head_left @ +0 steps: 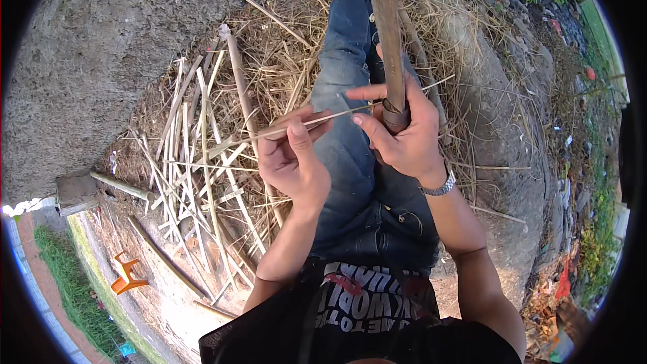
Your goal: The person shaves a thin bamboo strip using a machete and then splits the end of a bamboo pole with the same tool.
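Left hand (291, 158) pinches a thin bamboo sliver (317, 121), grip narrow, thumb on top. Right hand (403, 136) wraps the handle end of a long tool (389, 40), grip closed, forefinger stretched toward the sliver. The sliver lies across the jeans-clad thigh (344, 61), its far end at the tool.

I judge the risks as follows: the sliver snaps or splits off-line if pulled crooked against the tool; the forefinger beside the tool gets nicked; splinters enter the thumb. Left of the thigh, a pile of split strips (202, 155) on straw.
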The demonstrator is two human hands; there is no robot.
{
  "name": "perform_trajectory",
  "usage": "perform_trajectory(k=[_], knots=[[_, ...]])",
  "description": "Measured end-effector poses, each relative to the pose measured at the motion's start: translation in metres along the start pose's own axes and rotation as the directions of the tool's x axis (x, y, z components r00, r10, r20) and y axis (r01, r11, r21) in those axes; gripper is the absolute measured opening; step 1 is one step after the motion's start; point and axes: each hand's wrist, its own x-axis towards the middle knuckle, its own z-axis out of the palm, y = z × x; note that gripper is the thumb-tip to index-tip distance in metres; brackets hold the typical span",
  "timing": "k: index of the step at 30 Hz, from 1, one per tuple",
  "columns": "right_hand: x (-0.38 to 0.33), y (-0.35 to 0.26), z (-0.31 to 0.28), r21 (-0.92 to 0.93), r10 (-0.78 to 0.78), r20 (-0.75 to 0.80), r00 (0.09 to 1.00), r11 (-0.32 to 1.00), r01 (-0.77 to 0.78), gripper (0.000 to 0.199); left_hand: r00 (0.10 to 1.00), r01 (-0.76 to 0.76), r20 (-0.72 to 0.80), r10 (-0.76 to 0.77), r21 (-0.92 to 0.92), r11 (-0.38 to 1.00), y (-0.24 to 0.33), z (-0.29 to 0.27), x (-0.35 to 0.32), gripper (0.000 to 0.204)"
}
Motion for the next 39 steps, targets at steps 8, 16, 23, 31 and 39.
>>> perform_trajectory(k=[8,16,23,31,39], knots=[[-0.003,0.014,-0.028,-0.141,0.096,0.087,0.992,0.986,-0.083,0.075,0.988,0.01,0.154,0.016,-0.171,0.985,-0.014,-0.054,0.023,0.042],[0.008,0.015,-0.049,-0.149,0.003,0.181,0.984,0.989,0.024,0.065,0.307,0.648,0.62,-0.722,0.42,0.636,0.021,-0.08,0.049,0.06],[0.007,0.011,-0.043,-0.398,-0.23,0.197,0.953,0.87,0.292,0.055,0.416,0.741,0.593,-0.69,0.219,0.634,-0.001,-0.071,0.026,0.038],[-0.033,0.021,-0.025,-0.494,-0.085,0.429,0.899,0.811,0.312,0.04,0.594,0.685,0.571,-0.567,0.01,0.729,-0.014,-0.053,-0.005,0.023],[-0.001,0.042,-0.064,-0.556,-0.104,0.244,0.964,0.8,0.226,0.04,0.589,0.598,0.633,-0.503,0.077,0.797,-0.002,-0.084,-0.014,0.034]])
